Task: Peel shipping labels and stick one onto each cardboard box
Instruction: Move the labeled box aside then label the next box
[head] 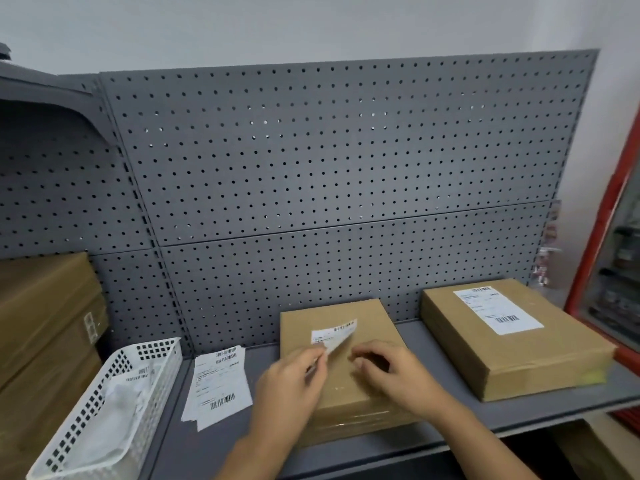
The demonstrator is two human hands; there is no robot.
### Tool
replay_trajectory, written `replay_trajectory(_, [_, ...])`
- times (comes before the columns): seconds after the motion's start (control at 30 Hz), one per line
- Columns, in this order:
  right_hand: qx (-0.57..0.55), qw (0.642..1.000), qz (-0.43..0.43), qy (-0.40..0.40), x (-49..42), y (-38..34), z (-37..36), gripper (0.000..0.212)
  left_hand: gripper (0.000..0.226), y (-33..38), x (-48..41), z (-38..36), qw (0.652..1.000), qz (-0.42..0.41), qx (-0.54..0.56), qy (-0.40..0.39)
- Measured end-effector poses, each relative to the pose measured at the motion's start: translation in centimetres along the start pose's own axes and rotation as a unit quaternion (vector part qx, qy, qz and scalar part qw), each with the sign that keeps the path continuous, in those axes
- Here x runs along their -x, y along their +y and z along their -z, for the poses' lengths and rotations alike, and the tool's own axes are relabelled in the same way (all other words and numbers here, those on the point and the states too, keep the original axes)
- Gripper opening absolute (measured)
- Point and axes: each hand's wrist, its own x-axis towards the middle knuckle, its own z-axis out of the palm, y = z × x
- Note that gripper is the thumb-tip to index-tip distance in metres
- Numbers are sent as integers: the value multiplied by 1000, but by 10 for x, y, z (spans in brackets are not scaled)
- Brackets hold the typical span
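Grey shelf [207, 452], white basket [156, 356], spare labels [219, 386]

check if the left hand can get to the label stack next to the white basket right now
Probably yes: the label stack lies uncovered on the shelf beside the left hand, with nothing between them. But that hand pinches a label over the middle box, so it is not free to pick.

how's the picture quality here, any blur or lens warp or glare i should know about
Head view: motion blur smears the left hand and the label it pinches, the right hand less; head view: wide-angle warp bows and leans the pegboard edges; head view: light is soft and even, no glare, faint shadow under the hands on the middle box.
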Motion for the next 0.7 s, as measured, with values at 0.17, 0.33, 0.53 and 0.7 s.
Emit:
replay_trajectory(0.17, [-161, 987, -12, -7, 4, -16, 10, 23, 21, 14, 7, -36, 1000, -3, 17, -25])
replay_trajectory(0.33, [-193, 980, -16, -39, 6, -18, 12, 28, 30, 9, 17, -48, 998, 22, 46, -30])
replay_trajectory(0.53, [-233, 971, -9, -45, 7, -37, 16, 33, 28, 11, 17, -41, 998, 3, 54, -17])
replay_trajectory(0.7, [-277, 960, 10, -35, 7, -57, 8, 28, 31, 18, 15, -21, 999, 0, 36, 19])
